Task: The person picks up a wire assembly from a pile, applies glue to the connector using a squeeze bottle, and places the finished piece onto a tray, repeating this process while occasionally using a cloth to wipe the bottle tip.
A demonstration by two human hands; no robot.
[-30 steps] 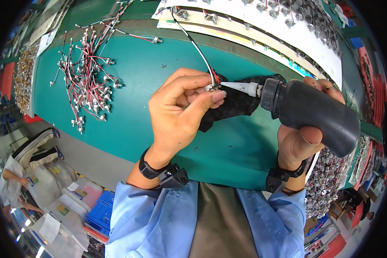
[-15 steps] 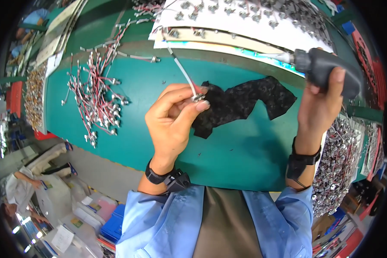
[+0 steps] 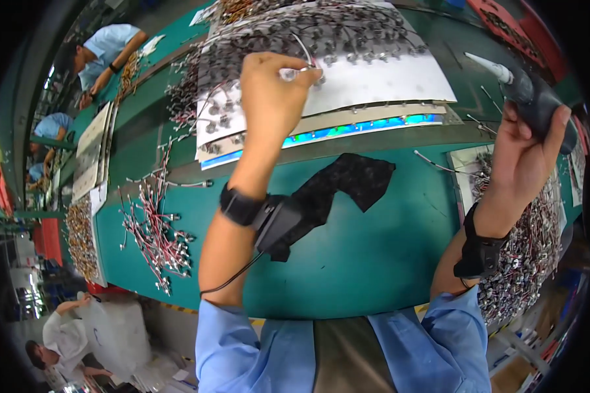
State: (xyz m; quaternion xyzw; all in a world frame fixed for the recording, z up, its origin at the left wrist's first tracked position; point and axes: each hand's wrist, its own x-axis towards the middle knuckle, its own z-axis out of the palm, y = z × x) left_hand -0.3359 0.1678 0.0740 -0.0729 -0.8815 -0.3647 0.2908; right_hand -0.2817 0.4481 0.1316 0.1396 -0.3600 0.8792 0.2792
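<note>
Left hand point(image 3: 272, 98): raised over the white sheet point(image 3: 380, 78), fingertips pinched on a small metal connector point(image 3: 295, 72) with its wire point(image 3: 303, 49) rising behind.
Right hand point(image 3: 521, 160): closed around a black power screwdriver point(image 3: 534, 98), pale tip pointing up and left, clear of the bench.
White sheet: covered in rows of finished wired parts.
Black cloth point(image 3: 337, 187): flat on the green bench point(image 3: 367, 255), between both forearms.
Loose wires point(image 3: 154, 229): heaped on the bench, left.
Pile of connectors point(image 3: 531, 255): beside the right wrist.

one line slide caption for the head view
Left hand sets a small wired metal part over a white sheet; right hand holds a black dispenser.
</note>
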